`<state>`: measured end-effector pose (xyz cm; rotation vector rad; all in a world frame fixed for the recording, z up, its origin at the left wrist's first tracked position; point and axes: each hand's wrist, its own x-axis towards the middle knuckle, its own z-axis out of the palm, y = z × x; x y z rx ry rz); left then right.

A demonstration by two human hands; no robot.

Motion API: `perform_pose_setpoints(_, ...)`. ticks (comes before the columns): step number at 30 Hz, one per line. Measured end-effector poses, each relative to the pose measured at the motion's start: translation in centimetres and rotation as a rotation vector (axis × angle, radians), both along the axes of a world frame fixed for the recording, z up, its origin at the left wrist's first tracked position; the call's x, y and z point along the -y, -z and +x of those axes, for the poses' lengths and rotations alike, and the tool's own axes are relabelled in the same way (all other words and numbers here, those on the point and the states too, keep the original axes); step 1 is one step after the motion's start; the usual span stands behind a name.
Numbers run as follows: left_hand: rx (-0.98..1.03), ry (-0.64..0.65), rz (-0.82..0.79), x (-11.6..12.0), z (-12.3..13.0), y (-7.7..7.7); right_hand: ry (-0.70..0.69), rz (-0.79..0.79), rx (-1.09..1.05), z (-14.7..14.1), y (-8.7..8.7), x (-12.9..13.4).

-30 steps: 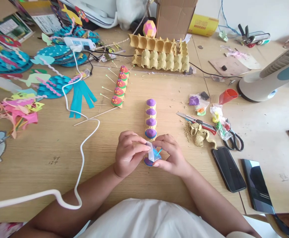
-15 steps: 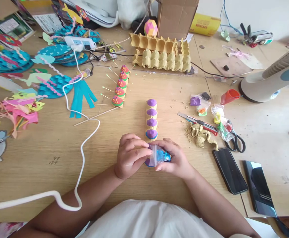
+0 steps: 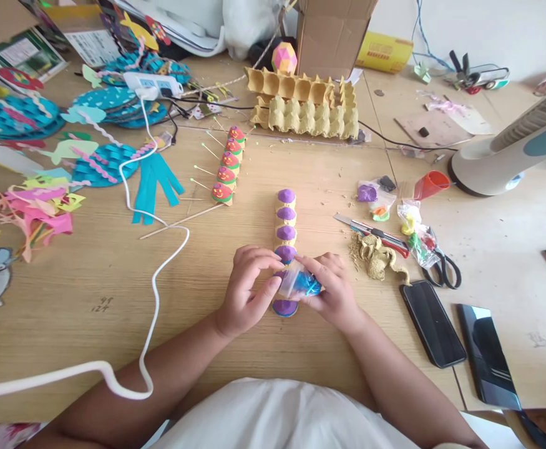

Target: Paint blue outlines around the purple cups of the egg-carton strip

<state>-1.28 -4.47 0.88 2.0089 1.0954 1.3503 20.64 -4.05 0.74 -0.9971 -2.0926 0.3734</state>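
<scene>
A small clear zip bag with blue clay [image 3: 306,284] is in my right hand [image 3: 336,290], gripped between thumb and fingers. My left hand [image 3: 247,290] is at the bag's left edge, its thumb and fingers apart; whether the thumb tip touches the plastic is hard to see. Beneath both hands runs an egg-carton strip [image 3: 286,233] of cups capped in purple, the nearest ones edged with blue. The bag and my fingers hide part of that strip. Farther off to the left stands a second strip [image 3: 226,174] with red and green faces and thin sticks.
To the right lie a box cutter [image 3: 370,232], scissors [image 3: 445,269], bags of coloured clay [image 3: 415,227], carton scraps [image 3: 378,259] and two phones [image 3: 432,324]. A white cord [image 3: 156,293] crosses the left side. Egg cartons [image 3: 312,115] sit at the back, a fan [image 3: 492,156] at the right.
My left fingers have come off the bag's top edge and spread apart. The bag has tilted in my right hand, and the nearest purple cup now shows below it.
</scene>
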Motion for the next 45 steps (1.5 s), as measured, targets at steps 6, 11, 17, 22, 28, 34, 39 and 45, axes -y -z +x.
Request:
perform_pose_setpoints(6, 0.066, 0.063, -0.141, -0.1, 0.0, 0.1, 0.017, 0.079, 0.178, 0.4, -0.2, -0.1)
perform_pose_setpoints(11, 0.166, 0.163, -0.281, -0.2, -0.1, 0.5, -0.007, 0.073, 0.189, 0.6, -0.5, -0.2)
perform_pose_setpoints(17, 0.236, 0.284, -0.355, -0.5, -0.3, 1.5, -0.052, 0.05, 0.165, 0.7, -0.4, -0.4)
perform_pose_setpoints(22, 0.23, 0.295, -0.318, -0.6, -0.3, 1.3, -0.093, 0.029, 0.126, 0.9, -0.3, -0.4)
perform_pose_setpoints(28, 0.021, 0.238, -0.196, -0.4, -0.4, -0.1, -0.087, 0.024, 0.168, 1.0, -0.8, -0.4)
perform_pose_setpoints(34, -0.12, 0.147, 0.016, -0.4, -0.2, -0.4, 0.05, 0.089, 0.118, 0.8, -1.1, 0.4)
perform_pose_setpoints(39, -0.187, 0.066, 0.158, -0.1, -0.2, -0.2, 0.074, 0.201, -0.112, -0.1, -0.8, 1.0)
perform_pose_setpoints(45, -0.269, 0.031, 0.284, 0.4, 0.2, 0.2, 0.025, 0.065, 0.039, -1.1, -0.6, 1.2)
